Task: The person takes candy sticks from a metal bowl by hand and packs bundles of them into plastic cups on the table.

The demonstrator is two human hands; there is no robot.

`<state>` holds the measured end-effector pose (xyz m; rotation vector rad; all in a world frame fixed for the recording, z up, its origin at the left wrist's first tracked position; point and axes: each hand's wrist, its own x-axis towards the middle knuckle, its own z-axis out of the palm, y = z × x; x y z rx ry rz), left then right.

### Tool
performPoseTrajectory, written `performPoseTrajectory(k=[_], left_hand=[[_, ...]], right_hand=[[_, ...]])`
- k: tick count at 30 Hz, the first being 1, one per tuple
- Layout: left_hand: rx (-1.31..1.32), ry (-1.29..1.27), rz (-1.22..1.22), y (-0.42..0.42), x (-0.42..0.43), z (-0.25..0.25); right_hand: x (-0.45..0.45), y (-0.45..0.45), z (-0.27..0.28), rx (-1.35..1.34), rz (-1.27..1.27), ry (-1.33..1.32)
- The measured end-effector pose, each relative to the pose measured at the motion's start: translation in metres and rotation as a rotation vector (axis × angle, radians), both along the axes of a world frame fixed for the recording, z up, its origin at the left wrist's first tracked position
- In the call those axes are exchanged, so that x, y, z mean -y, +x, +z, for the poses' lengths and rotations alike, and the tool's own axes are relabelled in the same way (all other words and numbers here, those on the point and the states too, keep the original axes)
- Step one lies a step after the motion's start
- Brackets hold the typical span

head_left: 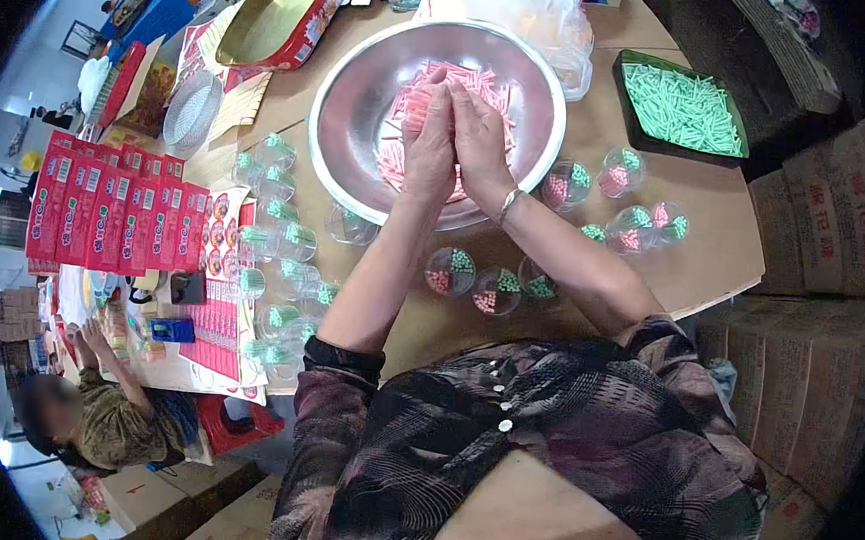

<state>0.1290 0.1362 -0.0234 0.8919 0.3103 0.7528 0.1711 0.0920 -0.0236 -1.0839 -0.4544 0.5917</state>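
Note:
Over a large metal bowl of pink sticks, my left hand and my right hand press together around a bundle of pink sticks. The bundle's pink ends show at the left hand's fingers. A bracelet circles my right wrist. Round clear cups with pink and green sticks stand below and to the right of the bowl. Left of it are several clear cups with green sticks. A dark tray at the upper right holds loose green sticks.
Stacked red packets stand at the left, near a white mesh basket. A gold-lined red tray and a clear plastic bag lie behind. Another person sits at lower left. Cardboard boxes are stacked at right.

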Motion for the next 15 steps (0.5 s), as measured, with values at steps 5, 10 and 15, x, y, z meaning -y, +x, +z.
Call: performPoseTrajectory(k=[5, 10, 15], left_hand=[[-0.009, 0.129, 0.207, -0.005, 0.004, 0.005], [0.035, 0.229, 0.313, -0.001, 0.007, 0.001], [0.044, 0.227, 0.319, 0.0, 0.023, 0.014]], right_hand=[[0.003, 0.004, -0.001, -0.057, 0.073, 0.006], [0.002, 0.004, 0.002, 0.0, 0.092, -0.014], [0.002, 0.007, 0.007, 0.063, 0.069, 0.003]])
